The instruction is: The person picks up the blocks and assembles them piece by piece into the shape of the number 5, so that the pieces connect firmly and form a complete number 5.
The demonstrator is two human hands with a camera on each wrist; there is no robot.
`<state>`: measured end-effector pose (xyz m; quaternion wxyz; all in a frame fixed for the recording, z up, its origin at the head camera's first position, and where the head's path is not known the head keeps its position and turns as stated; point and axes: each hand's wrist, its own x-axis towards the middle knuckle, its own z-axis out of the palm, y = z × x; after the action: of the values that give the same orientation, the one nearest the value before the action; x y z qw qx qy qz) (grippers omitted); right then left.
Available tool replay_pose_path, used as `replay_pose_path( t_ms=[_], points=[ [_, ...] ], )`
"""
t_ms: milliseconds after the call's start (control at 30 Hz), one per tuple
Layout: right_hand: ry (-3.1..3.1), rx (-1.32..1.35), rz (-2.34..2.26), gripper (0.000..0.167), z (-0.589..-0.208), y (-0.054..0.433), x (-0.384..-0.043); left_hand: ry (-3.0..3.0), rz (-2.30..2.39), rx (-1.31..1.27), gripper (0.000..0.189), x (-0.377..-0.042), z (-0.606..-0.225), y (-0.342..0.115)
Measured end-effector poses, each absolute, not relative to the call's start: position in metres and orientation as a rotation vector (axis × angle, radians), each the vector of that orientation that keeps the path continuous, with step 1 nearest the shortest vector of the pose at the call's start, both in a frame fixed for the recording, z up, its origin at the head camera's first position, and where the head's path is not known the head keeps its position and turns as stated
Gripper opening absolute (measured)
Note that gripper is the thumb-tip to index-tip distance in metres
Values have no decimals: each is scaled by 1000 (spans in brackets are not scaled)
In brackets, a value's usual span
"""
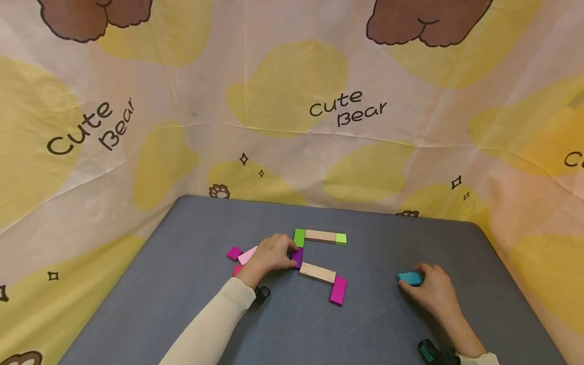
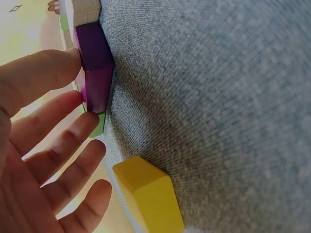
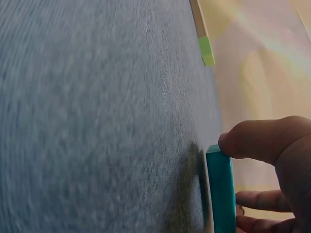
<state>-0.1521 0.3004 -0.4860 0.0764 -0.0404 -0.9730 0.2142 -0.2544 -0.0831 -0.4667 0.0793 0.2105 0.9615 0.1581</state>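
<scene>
My left hand (image 1: 274, 252) pinches a purple block (image 1: 298, 257) lying on the grey table, thumb at its near part and fingertips farther along. That block joins a row: a green block (image 1: 299, 238) sits at its far end and a plain wooden block (image 1: 317, 272) near its close end. A magenta block (image 1: 338, 291) stands at that wooden block's right end. Off to the right, my right hand (image 1: 433, 290) holds a teal block (image 1: 410, 278) between thumb and fingers, close over the table. The left wrist view shows a yellow block (image 2: 150, 194) beside the left fingers.
At the back, another wooden block (image 1: 320, 236) runs from the green block to a light green cube (image 1: 340, 239). Left of the left hand lie a magenta cube (image 1: 234, 253), a pale pink block (image 1: 248, 255) and a partly hidden red-pink block (image 1: 237, 270). A printed cloth (image 1: 283, 91) hangs behind the table.
</scene>
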Motion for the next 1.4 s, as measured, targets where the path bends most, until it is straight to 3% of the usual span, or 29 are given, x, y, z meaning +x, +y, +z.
replay_pose_path(
  t_ms=[1400],
  points=[
    [-2897,398,791,41,-476,202,-131,2899,492,644,36,-254,-468,-85]
  ],
)
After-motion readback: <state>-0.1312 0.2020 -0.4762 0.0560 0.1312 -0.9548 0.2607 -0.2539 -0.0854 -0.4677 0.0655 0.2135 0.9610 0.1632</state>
